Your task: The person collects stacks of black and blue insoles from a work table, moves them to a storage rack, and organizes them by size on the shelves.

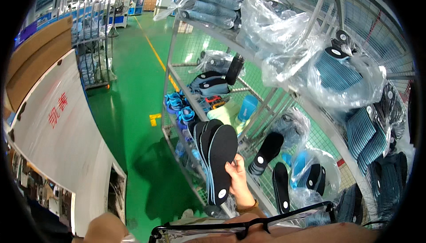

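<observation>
My right hand (pixel 238 177) is closed round the edge of a small stack of black insoles (pixel 222 154) with light blue undersides. The thumb lies on the black top face, and the insoles fan out a little toward the left. A round white label (pixel 222 193) marks the heel of the top one. At the lower left edge, what seems to be my left hand (pixel 106 229) shows only as a rounded blur, its fingers not visible. Just right of my right hand, another stack of black insoles (pixel 267 152) rests on the wire-mesh shelf.
A metal rack (pixel 306 94) on the right carries bagged insoles (pixel 339 72) and a blue cup (pixel 247 108). A white board (pixel 62 118) and cardboard box (pixel 40 56) stand on the left. Between them runs green floor (pixel 137 87). Black-framed glasses (pixel 242 229) cross the lower edge.
</observation>
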`<state>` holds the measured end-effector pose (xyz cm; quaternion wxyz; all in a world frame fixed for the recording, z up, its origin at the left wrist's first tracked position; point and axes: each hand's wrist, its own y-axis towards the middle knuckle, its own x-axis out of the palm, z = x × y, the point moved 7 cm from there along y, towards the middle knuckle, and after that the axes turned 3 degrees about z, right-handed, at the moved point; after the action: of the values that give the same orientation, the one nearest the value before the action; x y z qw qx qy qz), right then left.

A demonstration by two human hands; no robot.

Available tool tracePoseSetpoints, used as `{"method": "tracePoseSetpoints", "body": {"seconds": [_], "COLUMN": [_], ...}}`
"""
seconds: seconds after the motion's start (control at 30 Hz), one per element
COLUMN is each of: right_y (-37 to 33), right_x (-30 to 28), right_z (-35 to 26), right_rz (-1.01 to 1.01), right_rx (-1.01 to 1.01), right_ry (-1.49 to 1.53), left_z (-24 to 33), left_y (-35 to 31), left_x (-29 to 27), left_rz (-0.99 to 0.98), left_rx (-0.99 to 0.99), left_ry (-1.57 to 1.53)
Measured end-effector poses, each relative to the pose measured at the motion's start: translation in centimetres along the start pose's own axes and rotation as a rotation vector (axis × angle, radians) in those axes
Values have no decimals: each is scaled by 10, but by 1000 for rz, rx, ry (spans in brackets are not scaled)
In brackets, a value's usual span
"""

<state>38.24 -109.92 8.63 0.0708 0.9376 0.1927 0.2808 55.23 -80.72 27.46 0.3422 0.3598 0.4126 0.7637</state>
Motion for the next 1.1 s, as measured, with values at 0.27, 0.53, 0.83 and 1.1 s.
{"method": "tracePoseSetpoints", "body": {"seconds": [0.27, 0.53, 0.83, 1.1], "right_y": [64, 112, 131, 154], "right_x": [3, 22, 68, 154], "right_z": [-6, 2, -10, -13], "right_rz": [-98, -86, 4, 20], "right_rx": [-190, -291, -442, -752], "right_ry": [-208, -310, -450, -1278], "left_z": [-25, -33, -92, -151], "left_y": [-3, -13, 9, -4], "left_x": [-103, -228, -401, -402], "left_rz": [119, 201, 584, 675], "left_rx": [-132, -252, -328, -611], "left_ry": [-51, -72, 199, -167]}}
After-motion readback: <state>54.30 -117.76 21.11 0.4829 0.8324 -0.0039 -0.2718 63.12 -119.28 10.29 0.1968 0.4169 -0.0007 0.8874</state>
